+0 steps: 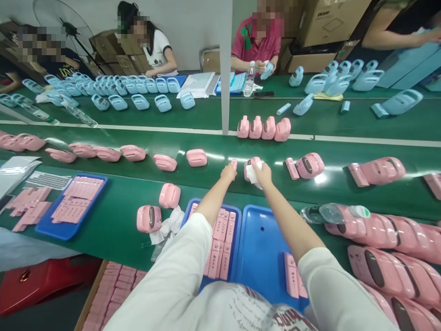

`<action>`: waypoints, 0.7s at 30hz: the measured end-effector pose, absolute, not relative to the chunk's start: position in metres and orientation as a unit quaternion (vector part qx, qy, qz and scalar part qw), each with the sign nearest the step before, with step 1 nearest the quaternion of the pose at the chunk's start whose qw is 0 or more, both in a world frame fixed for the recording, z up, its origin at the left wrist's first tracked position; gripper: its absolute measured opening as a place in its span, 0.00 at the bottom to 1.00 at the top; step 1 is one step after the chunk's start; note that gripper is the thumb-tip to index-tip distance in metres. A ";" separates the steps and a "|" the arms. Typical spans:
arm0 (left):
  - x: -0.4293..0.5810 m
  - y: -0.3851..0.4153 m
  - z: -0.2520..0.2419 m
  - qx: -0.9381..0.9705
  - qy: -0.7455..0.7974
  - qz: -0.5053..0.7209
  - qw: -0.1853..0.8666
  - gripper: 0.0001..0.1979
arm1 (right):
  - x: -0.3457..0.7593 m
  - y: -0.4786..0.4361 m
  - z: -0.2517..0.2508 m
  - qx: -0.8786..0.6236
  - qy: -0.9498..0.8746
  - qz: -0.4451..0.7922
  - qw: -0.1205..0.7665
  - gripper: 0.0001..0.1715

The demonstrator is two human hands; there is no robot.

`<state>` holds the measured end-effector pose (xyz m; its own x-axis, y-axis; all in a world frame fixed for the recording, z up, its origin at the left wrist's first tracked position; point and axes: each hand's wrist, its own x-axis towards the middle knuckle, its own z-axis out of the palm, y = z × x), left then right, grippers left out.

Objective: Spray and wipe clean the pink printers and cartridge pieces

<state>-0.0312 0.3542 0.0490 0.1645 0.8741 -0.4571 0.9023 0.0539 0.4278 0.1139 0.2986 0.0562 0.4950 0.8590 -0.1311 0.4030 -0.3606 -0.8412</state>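
Observation:
Both arms reach out over the green belt. My left hand is closed around a small pink bar, whose end shows above the fingers. My right hand grips a white cloth against a rounded pink housing; part of the housing is hidden by the hand and cloth. To the right on the belt, a pink housing lies beside a pink bar. Left of my hands sits another pink housing. Below my arms, a blue tray holds pink bars.
A second blue tray holds a few pink bars. Stacked pink housings and a lying bottle crowd the right. Crumpled tissue lies left. Across the belt, co-workers sit among light-blue housings, behind a white post.

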 end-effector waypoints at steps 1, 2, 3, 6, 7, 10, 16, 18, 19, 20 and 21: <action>-0.030 0.362 0.044 0.690 0.647 -0.023 0.325 0.19 | 0.110 0.308 0.051 -0.770 -0.406 0.295 0.395 0.26; -0.028 0.367 0.039 0.694 0.644 -0.027 0.320 0.19 | 0.107 0.316 0.047 -0.768 -0.404 0.297 0.399 0.26; -0.028 0.370 0.034 0.700 0.639 -0.032 0.318 0.19 | 0.104 0.323 0.042 -0.766 -0.402 0.299 0.403 0.25; -0.033 0.372 0.032 0.725 0.612 -0.033 0.314 0.18 | 0.100 0.336 0.032 -0.760 -0.395 0.307 0.415 0.23; -0.038 0.374 0.035 0.733 0.608 -0.022 0.303 0.18 | 0.100 0.338 0.030 -0.757 -0.394 0.311 0.419 0.22; -0.066 0.385 0.053 0.738 0.633 0.037 0.228 0.21 | 0.106 0.340 0.026 -0.746 -0.388 0.325 0.432 0.22; -0.142 0.412 0.086 0.696 0.704 0.058 0.130 0.22 | 0.123 0.322 0.041 -0.719 -0.327 0.314 0.528 0.22; -0.153 0.406 0.093 0.708 0.692 0.049 0.133 0.17 | 0.126 0.303 0.050 -0.688 -0.306 0.330 0.570 0.24; -0.157 0.399 0.097 0.714 0.685 0.049 0.134 0.16 | 0.127 0.292 0.054 -0.671 -0.300 0.345 0.584 0.24; -0.159 0.389 0.102 0.719 0.681 0.052 0.133 0.16 | 0.129 0.278 0.056 -0.652 -0.294 0.368 0.595 0.23; -0.162 0.376 0.108 0.720 0.679 0.055 0.132 0.16 | 0.131 0.264 0.058 -0.635 -0.287 0.391 0.602 0.22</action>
